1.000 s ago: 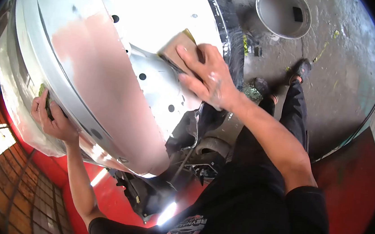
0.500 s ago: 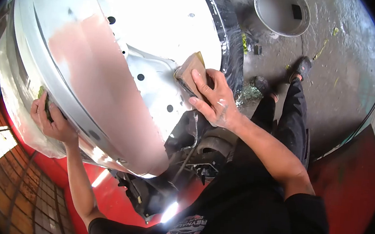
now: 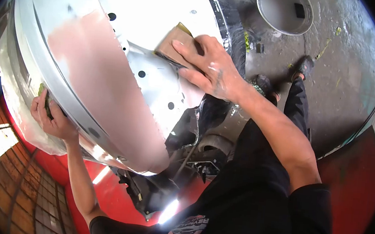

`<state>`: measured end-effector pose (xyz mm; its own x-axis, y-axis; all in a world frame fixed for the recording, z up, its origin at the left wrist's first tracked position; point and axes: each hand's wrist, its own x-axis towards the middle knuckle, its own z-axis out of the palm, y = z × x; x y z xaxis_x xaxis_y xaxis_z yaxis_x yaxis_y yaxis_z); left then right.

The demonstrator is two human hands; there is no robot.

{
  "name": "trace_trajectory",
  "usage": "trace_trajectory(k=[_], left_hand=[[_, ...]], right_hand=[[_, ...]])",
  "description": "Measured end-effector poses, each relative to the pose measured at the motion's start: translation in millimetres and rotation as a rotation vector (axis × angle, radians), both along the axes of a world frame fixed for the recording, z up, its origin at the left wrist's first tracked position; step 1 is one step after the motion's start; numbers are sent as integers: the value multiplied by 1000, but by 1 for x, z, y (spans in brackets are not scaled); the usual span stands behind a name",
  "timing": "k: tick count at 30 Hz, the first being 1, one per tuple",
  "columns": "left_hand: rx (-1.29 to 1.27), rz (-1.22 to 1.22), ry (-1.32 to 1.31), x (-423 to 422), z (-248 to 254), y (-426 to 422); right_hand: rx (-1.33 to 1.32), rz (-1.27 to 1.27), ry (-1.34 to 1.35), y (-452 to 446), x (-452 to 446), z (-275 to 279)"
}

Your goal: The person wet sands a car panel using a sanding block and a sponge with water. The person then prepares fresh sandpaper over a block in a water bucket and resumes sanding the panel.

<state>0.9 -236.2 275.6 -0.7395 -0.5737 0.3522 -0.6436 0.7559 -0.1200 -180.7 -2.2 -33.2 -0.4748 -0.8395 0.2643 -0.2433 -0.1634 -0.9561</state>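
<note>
A tan sanding block (image 3: 176, 46) with a yellowish edge is gripped in my right hand (image 3: 213, 70), flat against the white and grey panel of a vehicle body (image 3: 152, 64). Left of it, a broad pinkish patch (image 3: 105, 77) covers the curved panel beside a row of dark round holes. My left hand (image 3: 55, 120) is at the outer curved edge, fingers wrapped round a dark green, pad-like thing (image 3: 48, 105) that is mostly hidden.
A round bucket of cloudy grey liquid (image 3: 284, 12) stands on the wet concrete floor (image 3: 335, 86) at the upper right. Dark mechanical parts (image 3: 210, 157) show below the panel. A red surface (image 3: 352, 187) is at the right.
The right hand and block first moved down and right, away from the upper panel, then back up and left to about where they were. My left hand has stayed in place.
</note>
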Motion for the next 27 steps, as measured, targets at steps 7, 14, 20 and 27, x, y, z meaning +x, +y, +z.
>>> trace_trajectory(k=[7,14,20,27], left_hand=[[-41,-80,-79,1,1,-5],[-35,-40,-51,-2,0,-2],[-69,-83,-125,4,4,-10],[-26,-45,-77,1,3,-2]], right_hand=[[-5,71,26,-1,-17,6],[20,95,58,24,-11,1],[38,143,51,20,-17,0],[84,194,89,0,-34,10]])
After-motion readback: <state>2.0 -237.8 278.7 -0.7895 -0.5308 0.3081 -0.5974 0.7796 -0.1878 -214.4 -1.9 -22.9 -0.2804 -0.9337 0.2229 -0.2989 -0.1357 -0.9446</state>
